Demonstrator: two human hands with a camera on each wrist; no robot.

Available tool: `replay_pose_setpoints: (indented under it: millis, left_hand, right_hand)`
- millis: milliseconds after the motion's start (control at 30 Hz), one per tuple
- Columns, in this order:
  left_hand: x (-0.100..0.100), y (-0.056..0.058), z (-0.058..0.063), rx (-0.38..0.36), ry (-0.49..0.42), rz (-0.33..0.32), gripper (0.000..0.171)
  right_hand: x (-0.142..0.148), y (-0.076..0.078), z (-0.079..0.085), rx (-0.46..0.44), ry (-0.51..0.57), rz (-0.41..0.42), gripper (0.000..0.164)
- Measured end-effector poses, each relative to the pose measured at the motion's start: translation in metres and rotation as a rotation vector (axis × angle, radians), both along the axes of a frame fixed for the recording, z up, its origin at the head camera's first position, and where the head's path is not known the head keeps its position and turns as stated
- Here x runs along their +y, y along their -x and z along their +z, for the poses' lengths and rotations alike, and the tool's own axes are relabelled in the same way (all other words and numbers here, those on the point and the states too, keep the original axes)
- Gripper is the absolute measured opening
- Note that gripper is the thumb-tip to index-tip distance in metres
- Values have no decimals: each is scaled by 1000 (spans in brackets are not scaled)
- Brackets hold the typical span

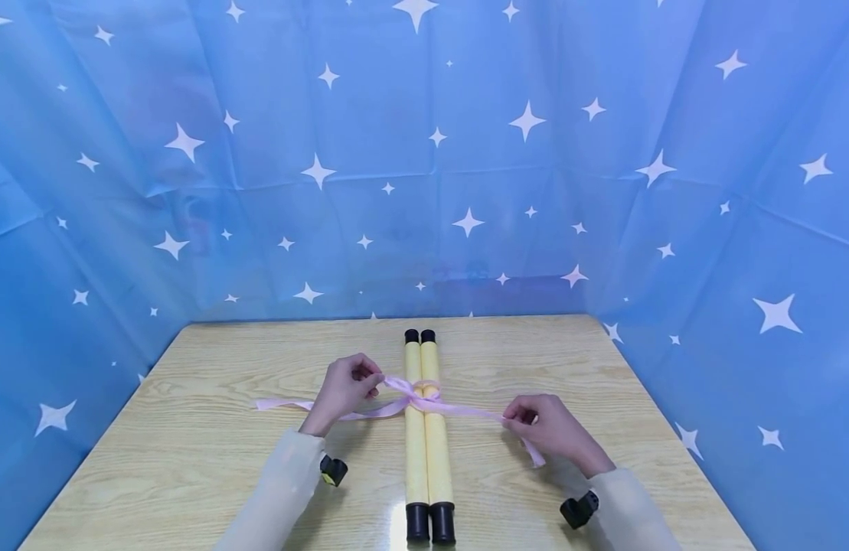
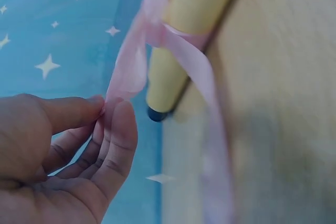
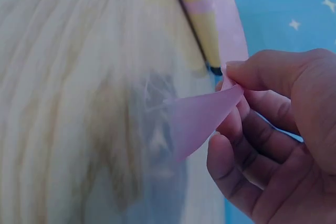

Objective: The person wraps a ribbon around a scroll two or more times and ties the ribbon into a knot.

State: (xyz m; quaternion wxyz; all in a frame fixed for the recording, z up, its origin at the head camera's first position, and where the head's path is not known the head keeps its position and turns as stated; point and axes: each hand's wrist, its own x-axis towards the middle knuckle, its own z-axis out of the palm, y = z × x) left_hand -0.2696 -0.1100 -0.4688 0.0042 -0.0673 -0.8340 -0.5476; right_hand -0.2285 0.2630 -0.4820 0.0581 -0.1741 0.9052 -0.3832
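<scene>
Two pale yellow rods with black end caps (image 1: pixel 416 451) lie side by side on the table, pointing away from me. A pink ribbon (image 1: pixel 465 410) wraps round both near their middle and crosses over itself on top. To the left of the rods, my left hand (image 1: pixel 346 389) pinches a loop of the ribbon between thumb and forefinger. A loose tail of ribbon (image 2: pixel 210 108) trails past that hand along the table. My right hand (image 1: pixel 548 425), on the other side, pinches the other length near its end, and a short flap (image 3: pixel 205 121) hangs from the fingertips.
The light wood-grain table (image 1: pixel 210 428) reaches back to a blue curtain with white stars (image 1: pixel 424 191), which also rises along both sides. Small black cameras sit at the left wrist (image 1: pixel 333 470) and the right wrist (image 1: pixel 579 510).
</scene>
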Motion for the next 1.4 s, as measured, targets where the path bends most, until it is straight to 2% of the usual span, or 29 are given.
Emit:
replay_pose_setpoints:
  millis: [133,233,433,600,767,867,1033,1100,1233,1400]
  left_hand:
    - [-4,0,-13,-47,15,10,5]
    - [-5,0,-19,-73,25,1,5]
    - [-4,-1,-23,-73,88,-8,5]
    - [-1,-4,-17,-17,180,13,7]
    - [4,-7,-4,122,295,16,21]
    - [10,-9,2,207,306,-40,24]
    - [23,-12,5,279,268,-202,19]
    - [28,-12,4,287,261,-262,18]
    - [36,-13,3,304,279,-332,17]
    - [45,-14,2,320,372,-392,13]
  right_hand:
    - [5,-1,-2,-11,-37,-17,9]
    - [7,-1,-5,-28,-62,1,6]
    - [8,2,-7,-68,-72,71,5]
    - [3,7,-3,-47,-64,81,9]
    - [-9,15,6,-13,-75,36,8]
    - [-17,19,11,0,-74,18,11]
    - [-32,27,17,13,-50,10,17]
    - [-39,30,19,16,-38,12,19]
    - [-54,39,21,25,-11,34,22]
    - [-75,45,21,18,3,29,22]
